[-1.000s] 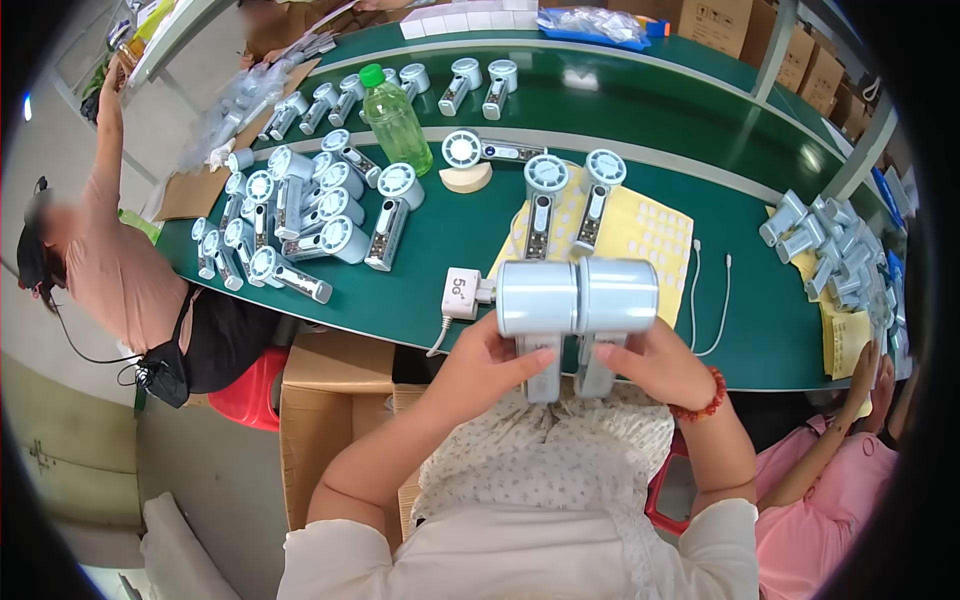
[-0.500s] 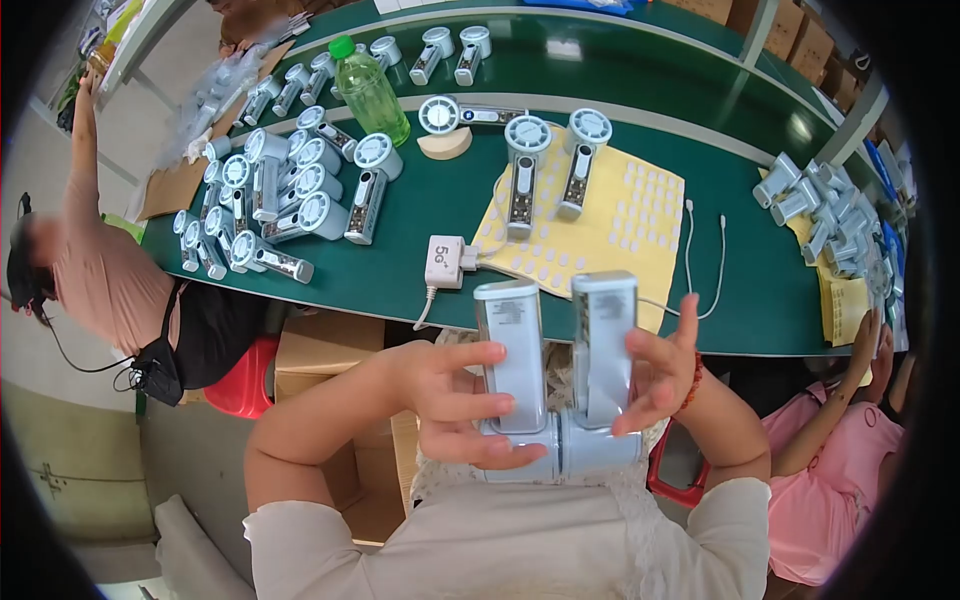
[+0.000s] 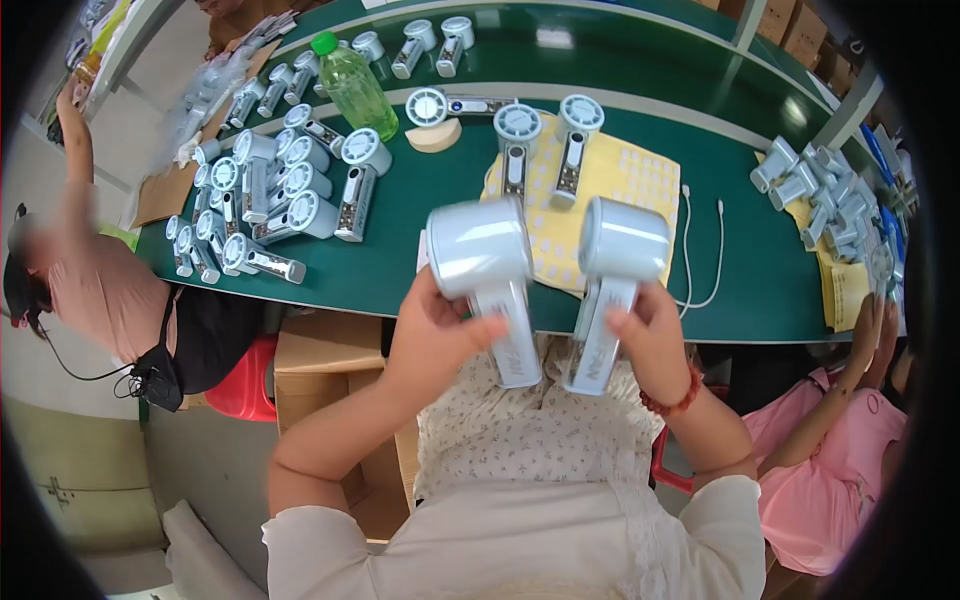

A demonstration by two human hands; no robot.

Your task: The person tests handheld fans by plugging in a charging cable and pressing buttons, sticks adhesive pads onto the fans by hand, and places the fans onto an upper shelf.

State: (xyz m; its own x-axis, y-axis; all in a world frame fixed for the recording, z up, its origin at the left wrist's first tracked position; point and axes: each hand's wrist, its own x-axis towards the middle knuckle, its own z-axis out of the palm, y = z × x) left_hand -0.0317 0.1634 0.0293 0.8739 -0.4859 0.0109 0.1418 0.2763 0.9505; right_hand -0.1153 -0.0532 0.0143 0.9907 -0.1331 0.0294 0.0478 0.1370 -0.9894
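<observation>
The left hand (image 3: 437, 325) has its fingers clamped on the handle of the left fan (image 3: 482, 245); the right hand (image 3: 655, 335) grips the right fan (image 3: 626, 243) likewise. Each unit combines a glossy, pale-blue cylindrical head, uppermost, with a flat-sided handle lettered "FAN". The fans stand apart, side by side, at the near edge of the smooth green worktop (image 3: 400, 225), before a matte yellow sheet (image 3: 615, 225).

L hand (image 3: 432, 332): fingertips hid behind its fan (image 3: 480, 246); far-L person (image 3: 112, 292) pt. blurred; top-L person (image 3: 238, 24) cut off.
</observation>
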